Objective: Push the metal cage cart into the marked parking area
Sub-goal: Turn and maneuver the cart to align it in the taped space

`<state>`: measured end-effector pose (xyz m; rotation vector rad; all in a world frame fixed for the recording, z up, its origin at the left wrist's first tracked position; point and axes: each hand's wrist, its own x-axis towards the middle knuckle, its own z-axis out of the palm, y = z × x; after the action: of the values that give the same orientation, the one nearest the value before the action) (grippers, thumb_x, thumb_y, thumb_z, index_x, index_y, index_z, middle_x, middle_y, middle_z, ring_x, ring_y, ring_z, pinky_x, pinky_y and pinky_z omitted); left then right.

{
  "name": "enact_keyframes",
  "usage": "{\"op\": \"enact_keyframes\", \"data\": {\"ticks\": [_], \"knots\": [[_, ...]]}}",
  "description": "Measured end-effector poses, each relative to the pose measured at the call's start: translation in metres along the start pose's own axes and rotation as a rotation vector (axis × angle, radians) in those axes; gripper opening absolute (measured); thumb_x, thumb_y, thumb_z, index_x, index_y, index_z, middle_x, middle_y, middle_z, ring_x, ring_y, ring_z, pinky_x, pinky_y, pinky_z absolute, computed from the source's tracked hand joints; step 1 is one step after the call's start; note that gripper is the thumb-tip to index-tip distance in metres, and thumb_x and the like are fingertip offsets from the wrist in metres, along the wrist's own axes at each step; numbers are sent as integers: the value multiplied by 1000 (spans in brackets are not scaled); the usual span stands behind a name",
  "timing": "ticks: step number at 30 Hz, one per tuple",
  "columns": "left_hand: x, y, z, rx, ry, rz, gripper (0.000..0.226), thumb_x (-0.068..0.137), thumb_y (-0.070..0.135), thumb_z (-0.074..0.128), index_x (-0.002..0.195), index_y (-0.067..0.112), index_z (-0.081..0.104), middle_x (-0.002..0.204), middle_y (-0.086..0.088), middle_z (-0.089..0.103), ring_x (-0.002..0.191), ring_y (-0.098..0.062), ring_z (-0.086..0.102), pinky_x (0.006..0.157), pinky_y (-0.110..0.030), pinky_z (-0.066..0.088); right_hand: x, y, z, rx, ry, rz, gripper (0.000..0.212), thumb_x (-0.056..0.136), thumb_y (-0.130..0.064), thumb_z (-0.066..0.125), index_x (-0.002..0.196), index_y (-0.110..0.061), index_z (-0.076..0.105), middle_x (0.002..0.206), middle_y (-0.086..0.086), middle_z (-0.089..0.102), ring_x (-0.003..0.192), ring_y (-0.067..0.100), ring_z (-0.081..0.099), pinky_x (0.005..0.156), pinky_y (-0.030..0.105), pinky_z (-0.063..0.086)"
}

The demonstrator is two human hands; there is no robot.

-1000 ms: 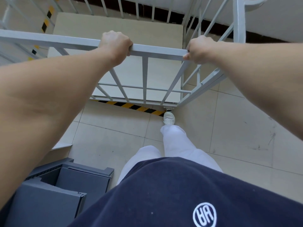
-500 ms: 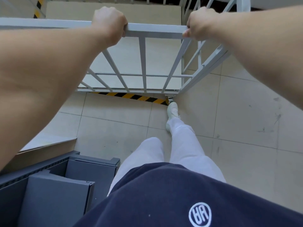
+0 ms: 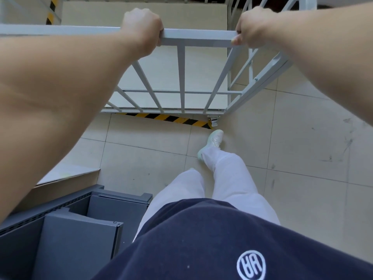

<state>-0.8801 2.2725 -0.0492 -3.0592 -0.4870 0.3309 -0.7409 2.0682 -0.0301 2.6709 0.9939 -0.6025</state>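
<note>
The white metal cage cart (image 3: pixel 182 77) stands in front of me, its near side made of vertical and slanted bars over a pale flat base. My left hand (image 3: pixel 142 27) grips the cart's top rail left of the middle. My right hand (image 3: pixel 250 27) grips the same rail at its right corner. A strip of yellow and black hazard tape (image 3: pixel 165 118) on the tiled floor lies just under the cart's near edge. A caster (image 3: pixel 214 121) shows at the cart's near right corner, at the tape's end.
A dark grey metal cabinet (image 3: pixel 76 229) stands at the lower left, close to my left leg. My right foot (image 3: pixel 214 141) is stepped forward near the caster. More hazard tape (image 3: pixel 51 11) shows at the upper left. Open tiled floor (image 3: pixel 312 148) lies to the right.
The cart has rolled forward across the hazard tape while I stepped after it. Both hands keep the same grip on the top rail.
</note>
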Motion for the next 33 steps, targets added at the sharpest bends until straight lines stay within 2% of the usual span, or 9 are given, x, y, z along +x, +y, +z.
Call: {"op": "enact_keyframes", "data": {"ticks": [3, 6, 11, 16, 21, 25, 29, 33], "knots": [[-2, 1, -1, 6, 6, 3, 28, 84, -4, 49, 97, 8, 71, 101, -23, 66, 92, -44, 59, 72, -38, 43, -1, -1, 0, -12, -5, 4, 45, 95, -37, 52, 115, 4, 58, 93, 21, 56, 83, 36, 56, 75, 44, 50], [-3, -1, 0, 23, 37, 19, 27, 86, -1, 49, 97, 10, 71, 101, -23, 65, 93, -44, 58, 73, -39, 42, 0, -2, -1, -16, -5, 3, 45, 94, -37, 53, 115, 3, 59, 100, 23, 61, 91, 39, 61, 81, 47, 53], [-3, -1, 0, 18, 43, 22, 23, 89, 2, 49, 95, 11, 70, 99, -22, 66, 92, -42, 58, 70, -35, 35, -1, -1, -6, -28, -28, -24, 43, 95, -36, 53, 112, 3, 60, 86, 17, 56, 77, 32, 56, 67, 38, 46], [1, -3, 7, 28, 73, 43, 25, 89, 0, 46, 93, 12, 67, 97, -19, 67, 91, -40, 60, 73, -34, 38, 7, 5, -5, -26, -40, -35, 41, 95, -37, 51, 110, 0, 60, 74, 11, 51, 75, 29, 55, 64, 36, 45], [2, 4, 9, 48, 98, 55, 26, 88, -3, 44, 92, 11, 65, 96, -21, 67, 90, -42, 59, 70, -34, 34, 7, 13, -3, -36, 0, -36, 40, 96, -38, 50, 114, -3, 60, 88, 15, 56, 80, 31, 55, 69, 39, 47], [3, 4, 5, 29, 79, 36, 27, 89, -3, 44, 93, 11, 67, 96, -23, 66, 91, -42, 59, 72, -36, 38, 4, 13, -3, -29, 3, -36, 42, 96, -38, 49, 114, -2, 59, 90, 16, 54, 81, 31, 53, 73, 42, 49], [3, 5, 5, 54, 86, 39, 26, 89, -3, 45, 93, 11, 66, 97, -25, 64, 93, -43, 57, 70, -35, 33, 5, 14, 2, -36, 52, -30, 44, 97, -37, 48, 113, 2, 59, 90, 17, 54, 79, 31, 53, 69, 38, 46], [4, 6, 4, 57, 73, 34, 26, 86, -2, 46, 95, 10, 68, 100, -25, 64, 93, -45, 57, 71, -38, 36, 4, 12, 5, -38, 57, -24, 45, 98, -37, 46, 111, 4, 58, 87, 17, 52, 75, 30, 50, 64, 37, 43]]}}
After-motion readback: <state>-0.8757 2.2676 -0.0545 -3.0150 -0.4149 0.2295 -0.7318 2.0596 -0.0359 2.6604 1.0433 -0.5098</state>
